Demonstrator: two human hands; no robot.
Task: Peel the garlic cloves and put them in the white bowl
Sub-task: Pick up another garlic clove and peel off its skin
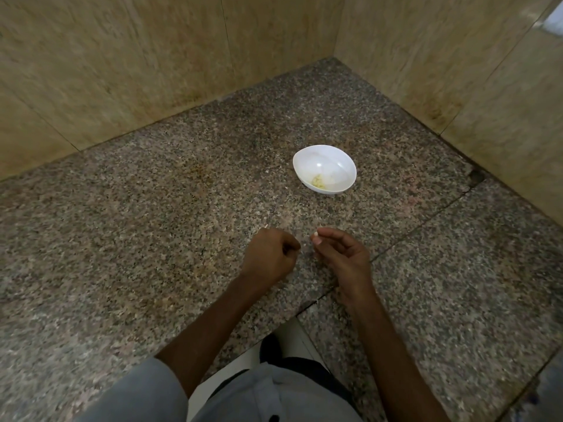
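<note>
Two hands are hovering over the speckled granite counter (pixel 122 239), near its front edge. The left hand (pixel 269 254) is lying curled in a fist, a pale sliver (pixel 263 228) showing at its far knuckles, though whether the fingers are gripping it I cannot tell. Just beside it, the right hand (pixel 341 254) is pinching a small garlic clove (pixel 316 238) between thumb and forefinger. Farther back, well apart from both hands, the white bowl (pixel 335 161) is sitting upright on the counter, holding a few yellowish peeled pieces (pixel 317 181) — tiled walls (pixel 152 56) are rising behind.
</note>
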